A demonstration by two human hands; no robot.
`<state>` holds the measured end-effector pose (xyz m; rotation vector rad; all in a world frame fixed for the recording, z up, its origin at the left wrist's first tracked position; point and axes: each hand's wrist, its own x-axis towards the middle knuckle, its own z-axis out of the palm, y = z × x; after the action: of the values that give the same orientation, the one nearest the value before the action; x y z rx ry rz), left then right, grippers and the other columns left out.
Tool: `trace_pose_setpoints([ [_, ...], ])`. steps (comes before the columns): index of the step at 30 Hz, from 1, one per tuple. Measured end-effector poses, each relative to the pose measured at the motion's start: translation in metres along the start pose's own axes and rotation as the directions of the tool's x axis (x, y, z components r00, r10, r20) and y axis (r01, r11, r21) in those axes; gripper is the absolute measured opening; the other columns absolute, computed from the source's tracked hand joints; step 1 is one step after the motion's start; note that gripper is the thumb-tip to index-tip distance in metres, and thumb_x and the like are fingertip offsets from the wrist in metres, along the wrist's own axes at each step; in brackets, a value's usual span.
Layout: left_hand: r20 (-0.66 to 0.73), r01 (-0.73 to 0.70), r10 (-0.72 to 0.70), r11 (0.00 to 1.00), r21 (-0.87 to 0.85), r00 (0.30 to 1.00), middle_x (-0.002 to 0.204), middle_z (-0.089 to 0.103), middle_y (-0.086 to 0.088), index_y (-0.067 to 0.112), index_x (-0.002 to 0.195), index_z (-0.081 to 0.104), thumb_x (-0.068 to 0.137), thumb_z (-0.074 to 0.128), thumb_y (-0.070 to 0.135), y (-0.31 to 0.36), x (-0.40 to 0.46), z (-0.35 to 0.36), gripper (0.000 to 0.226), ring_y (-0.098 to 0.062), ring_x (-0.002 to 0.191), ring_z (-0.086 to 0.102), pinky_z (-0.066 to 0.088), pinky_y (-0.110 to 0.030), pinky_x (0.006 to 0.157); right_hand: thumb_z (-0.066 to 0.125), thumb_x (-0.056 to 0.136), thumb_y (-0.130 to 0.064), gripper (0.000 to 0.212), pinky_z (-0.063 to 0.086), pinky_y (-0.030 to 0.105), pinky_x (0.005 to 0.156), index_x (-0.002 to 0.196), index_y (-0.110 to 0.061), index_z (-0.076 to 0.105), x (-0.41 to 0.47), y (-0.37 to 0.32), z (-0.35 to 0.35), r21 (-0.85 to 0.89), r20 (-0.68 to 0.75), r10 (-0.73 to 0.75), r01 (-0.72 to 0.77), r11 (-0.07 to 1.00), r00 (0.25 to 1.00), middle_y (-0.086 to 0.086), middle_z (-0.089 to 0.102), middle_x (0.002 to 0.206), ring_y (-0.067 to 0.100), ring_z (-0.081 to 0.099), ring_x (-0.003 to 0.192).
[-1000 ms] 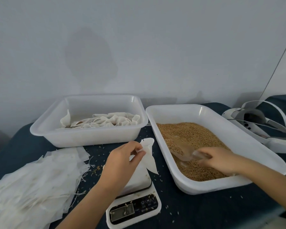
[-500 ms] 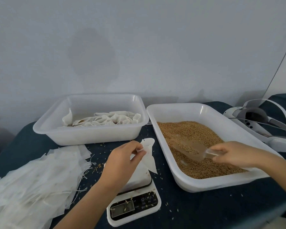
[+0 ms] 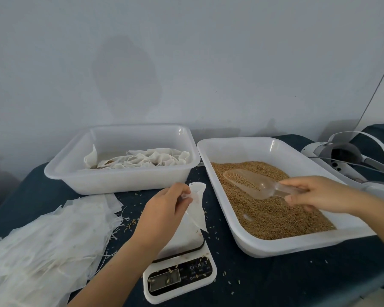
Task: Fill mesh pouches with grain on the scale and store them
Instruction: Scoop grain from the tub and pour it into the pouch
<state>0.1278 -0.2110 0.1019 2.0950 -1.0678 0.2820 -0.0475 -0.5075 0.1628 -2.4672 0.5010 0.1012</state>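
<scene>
My left hand (image 3: 164, 209) pinches the open rim of a white mesh pouch (image 3: 197, 204) and holds it upright over the white scale (image 3: 182, 269). In my right hand (image 3: 315, 193) is the handle of a clear plastic scoop (image 3: 248, 182), which carries some grain and hovers above the brown grain (image 3: 273, 209) in the right white tub (image 3: 282, 247). The left white tub (image 3: 120, 180) holds several filled, tied pouches (image 3: 142, 160). A heap of flat empty pouches (image 3: 42, 242) lies at the left on the dark cloth.
A white headset (image 3: 350, 160) with straps sits at the far right, close behind the grain tub. Loose grains are scattered on the dark cloth and on the scale's display. A pale wall stands right behind both tubs.
My right hand has lifted the scoop out of the grain, loaded, and raised it above the pile. My left hand and the pouch have stayed over the scale.
</scene>
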Motion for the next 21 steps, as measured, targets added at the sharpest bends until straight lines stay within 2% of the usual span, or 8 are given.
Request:
trace_pose_setpoints([
  [3,-0.003,-0.020,0.020,0.999,0.036,1.000,0.071,0.053,0.012,0.025,0.095,0.051,0.092,0.056,0.030,-0.001,0.003,-0.001,0.008,-0.003,0.059,0.044,0.035,-0.013,0.054,0.062,0.089,-0.023,0.041,0.046,0.014,0.053,0.108,-0.055,0.046,0.001,-0.016,-0.011,0.008,-0.015,-0.037,0.037,0.999,0.999,-0.012,0.071,0.082,0.000,0.055,0.052],
  [6,-0.006,-0.007,0.007,0.999,0.036,1.000,0.078,0.060,0.008,0.026,0.094,0.047,0.091,0.058,0.030,-0.004,0.007,-0.004,0.012,-0.005,0.061,0.047,0.040,-0.021,0.058,0.063,0.089,-0.027,0.040,0.041,0.008,0.049,0.111,-0.053,0.043,0.005,-0.038,-0.022,-0.020,-0.030,-0.082,0.081,0.997,0.996,-0.019,0.069,0.070,-0.005,0.052,0.047],
  [9,-0.023,0.005,-0.004,0.999,0.040,1.000,0.080,0.061,0.007,0.028,0.091,0.046,0.089,0.060,0.029,-0.007,0.012,-0.009,0.014,-0.006,0.061,0.050,0.040,-0.020,0.057,0.063,0.089,-0.029,0.039,0.043,0.009,0.051,0.115,-0.049,0.044,0.016,-0.063,-0.027,0.017,-0.024,-0.127,0.127,0.992,0.992,-0.017,0.071,0.079,-0.003,0.055,0.050],
  [12,-0.045,-0.004,0.008,0.996,0.084,0.999,0.076,0.061,0.004,0.022,0.089,0.052,0.089,0.061,0.027,-0.012,0.017,-0.016,0.010,-0.008,0.060,0.048,0.038,-0.019,0.055,0.062,0.089,-0.030,0.037,0.048,0.017,0.060,0.117,-0.048,0.046,0.028,-0.085,-0.024,0.012,0.025,-0.170,0.170,0.985,0.985,-0.011,0.073,0.088,0.002,0.056,0.056],
  [17,-0.026,-0.023,0.027,0.989,0.144,0.999,0.071,0.058,0.005,0.016,0.087,0.060,0.089,0.062,0.025,-0.023,0.017,-0.033,0.009,-0.007,0.060,0.047,0.036,-0.016,0.054,0.065,0.087,-0.030,0.039,0.043,0.009,0.057,0.118,-0.049,0.050,0.043,-0.110,-0.019,-0.002,0.139,-0.240,0.243,0.970,0.961,-0.004,0.072,0.087,0.004,0.054,0.056],
  [21,-0.004,-0.024,0.024,0.990,0.136,1.000,0.075,0.060,0.007,0.013,0.087,0.066,0.087,0.065,0.025,-0.030,0.018,-0.045,0.012,-0.006,0.066,0.050,0.045,-0.024,0.064,0.066,0.087,-0.031,0.038,0.042,0.007,0.058,0.115,-0.052,0.050,0.050,-0.121,-0.016,-0.041,0.228,-0.245,0.261,0.965,0.942,-0.007,0.072,0.090,0.000,0.056,0.058],
])
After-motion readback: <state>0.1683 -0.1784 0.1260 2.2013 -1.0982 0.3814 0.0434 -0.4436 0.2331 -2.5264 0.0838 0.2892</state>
